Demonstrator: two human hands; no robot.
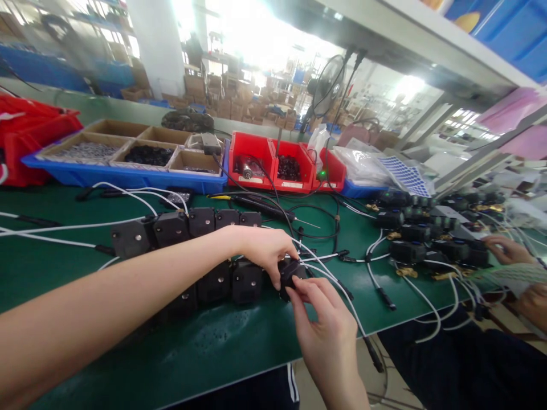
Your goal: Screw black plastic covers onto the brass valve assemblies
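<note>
A small black plastic box (291,270) with a white cable is at the end of the front row on the green bench. My left hand (270,250) reaches over from above, its thumb and fingers closed around the box. Low on the right, my right hand (327,319) pinches thumb and forefinger together against the box's near side; whatever is between those fingertips is hidden. Beside the held box lie similar black boxes (247,282) with silver screws, and another row of black boxes (171,228) sits behind them.
An electric screwdriver (265,206) with a long bit lies behind the boxes. Red bins (294,185) and a blue divided tray (128,177) hold small parts. White cables trail over the front edge. At right, a co-worker's hand (506,249) is beside clustered black units (408,250).
</note>
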